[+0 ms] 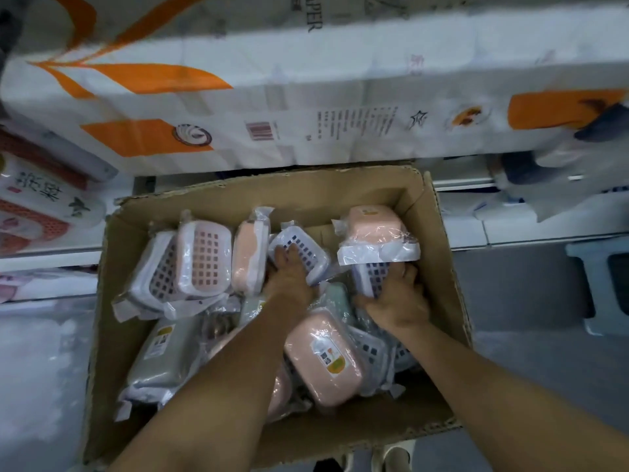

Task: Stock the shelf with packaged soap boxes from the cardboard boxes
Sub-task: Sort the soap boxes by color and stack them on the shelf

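Both hands were down in the cardboard box (pixel 439 233): left hand (pixel 289 270) lay flat-fingered on a blue soap box (pixel 308 248), right hand (pixel 396 301) curled round another (pixel 372 275). Best lifted cleanly by the rigid edges, since the wrap looked slippery.

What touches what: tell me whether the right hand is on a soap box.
Touching. The head view shows the right hand gripping a purple soap box.

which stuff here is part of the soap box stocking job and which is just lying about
Job: cardboard box, wrapped soap boxes, left hand on one, right hand gripping another.
Lying about: tissue paper packs, light blue stool.
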The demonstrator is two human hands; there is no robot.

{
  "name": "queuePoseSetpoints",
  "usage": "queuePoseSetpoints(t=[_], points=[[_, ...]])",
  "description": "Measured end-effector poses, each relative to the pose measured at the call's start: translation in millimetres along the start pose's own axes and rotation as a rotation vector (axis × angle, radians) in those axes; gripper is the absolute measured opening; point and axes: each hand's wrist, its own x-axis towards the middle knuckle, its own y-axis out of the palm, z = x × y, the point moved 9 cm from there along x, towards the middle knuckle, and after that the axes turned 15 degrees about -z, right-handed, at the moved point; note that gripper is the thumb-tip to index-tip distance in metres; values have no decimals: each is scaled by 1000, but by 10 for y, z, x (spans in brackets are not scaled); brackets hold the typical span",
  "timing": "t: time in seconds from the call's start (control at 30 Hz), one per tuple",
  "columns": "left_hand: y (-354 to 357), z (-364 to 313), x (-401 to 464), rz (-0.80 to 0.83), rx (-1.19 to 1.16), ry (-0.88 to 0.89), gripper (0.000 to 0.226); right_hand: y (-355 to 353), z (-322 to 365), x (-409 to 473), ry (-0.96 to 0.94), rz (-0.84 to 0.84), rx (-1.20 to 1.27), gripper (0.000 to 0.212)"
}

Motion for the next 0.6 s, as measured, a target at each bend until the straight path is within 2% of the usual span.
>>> queuePoseSetpoints(t=[0.07,0.17,0.2,0.3,0.33,0.4,0.47,0.6], points=[[-64,25,23,-40,59,17,88,16,-12,-3,63,71,70,94],[-408,-40,-123,-222,-17,53,58,-2,-86,-143,218,179,272,81],[-519,-39,-209,-256,-64,48,55,-47,-90,-198,255,190,364,70],[-927,32,-507,-328,-305,-71,59,-266,-116,-409,345,227,618,17],[-1070,59,-611,-350,-398,-121,56,-337,-146,-486,395,249,699,11],[-1340,75,-814,-377,-643,-192,38,-441,-169,-655,483,341,848,15],[-1566,13,-1047,-364,-881,-233,25,-566,-118,-773,499,429,951,35],[-1916,-169,-1384,-378,-1015,-250,22,-997,-100,-807,402,503,1056,61]])
